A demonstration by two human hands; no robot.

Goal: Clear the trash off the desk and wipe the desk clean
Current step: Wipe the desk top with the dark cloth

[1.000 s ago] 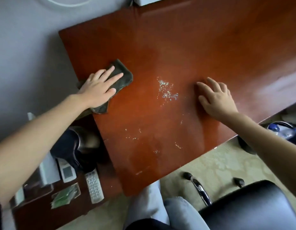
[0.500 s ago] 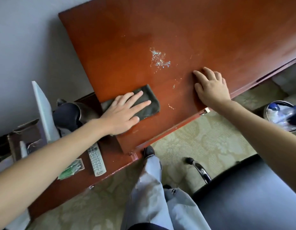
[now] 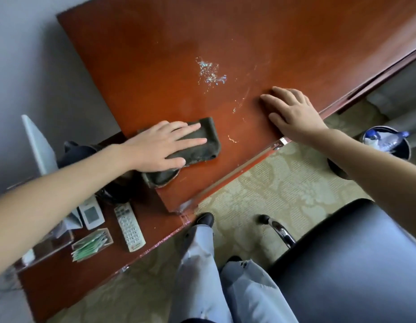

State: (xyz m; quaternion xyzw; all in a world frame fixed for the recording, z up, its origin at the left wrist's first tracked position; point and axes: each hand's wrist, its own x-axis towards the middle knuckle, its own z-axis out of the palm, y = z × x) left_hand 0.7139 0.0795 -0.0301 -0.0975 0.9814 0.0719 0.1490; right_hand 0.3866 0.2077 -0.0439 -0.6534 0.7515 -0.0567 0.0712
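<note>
A reddish-brown wooden desk fills the upper half of the view. My left hand lies flat on a folded dark grey cloth near the desk's front left corner, pressing it to the surface. My right hand rests flat, fingers together, on the desk near its front edge, holding nothing. A patch of glittering wet spots or crumbs sits on the desk beyond both hands. Small pale specks lie between the cloth and my right hand.
A lower side surface on the left holds a white remote, a small white device, green packets in a clear tray and a dark kettle. A bin with plastic bottles stands on the carpet at right. A black chair is behind me.
My left hand has slid the cloth from the desk's far left edge toward the front left corner. My right hand has stayed flat near the front edge. The camera has tilted down.
</note>
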